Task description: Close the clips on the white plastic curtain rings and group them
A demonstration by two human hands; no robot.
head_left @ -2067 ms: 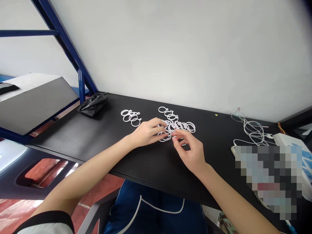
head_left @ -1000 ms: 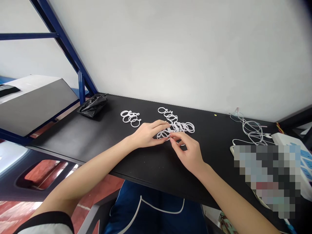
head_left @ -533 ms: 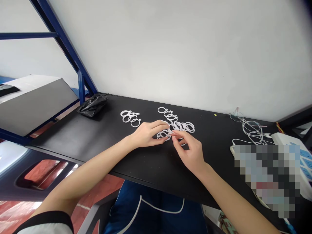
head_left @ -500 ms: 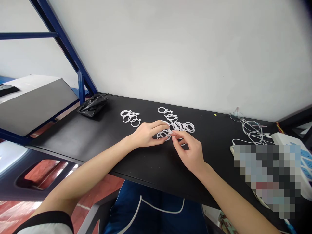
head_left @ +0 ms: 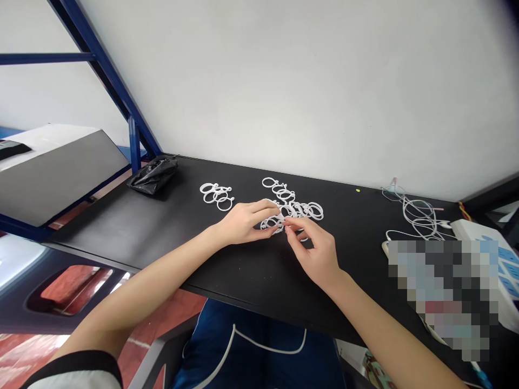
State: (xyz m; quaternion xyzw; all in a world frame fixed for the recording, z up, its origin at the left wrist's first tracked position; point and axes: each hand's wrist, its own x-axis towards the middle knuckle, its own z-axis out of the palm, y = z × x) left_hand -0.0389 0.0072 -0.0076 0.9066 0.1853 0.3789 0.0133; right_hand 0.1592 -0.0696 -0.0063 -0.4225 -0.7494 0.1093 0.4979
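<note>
White curtain rings [head_left: 312, 210], each with a small eyelet, lie in a loose pile on the black tabletop [head_left: 239, 270]. At the pile's near left side, my left hand [head_left: 249, 221] holds a white curtain ring [head_left: 270, 222] between its thumb and fingers. My right hand [head_left: 316, 248] meets it from the right, with thumb and forefinger pinched at the ring's edge by the eyelet. My fingers partly cover the held ring and the rings behind it. Farther left lies a separate small group of curtain rings [head_left: 224, 203].
A crumpled black plastic bag [head_left: 154, 175] lies at the table's back left. To the right are a coiled white cable [head_left: 419, 216], glasses [head_left: 393, 190], a white power strip [head_left: 478, 232] and a blurred-out object [head_left: 441, 297]. The wall [head_left: 284, 97] closes off the back.
Both hands keep nearly the same pose at the ring, and the rings on the table stay where they were. The view has shifted very slightly.
</note>
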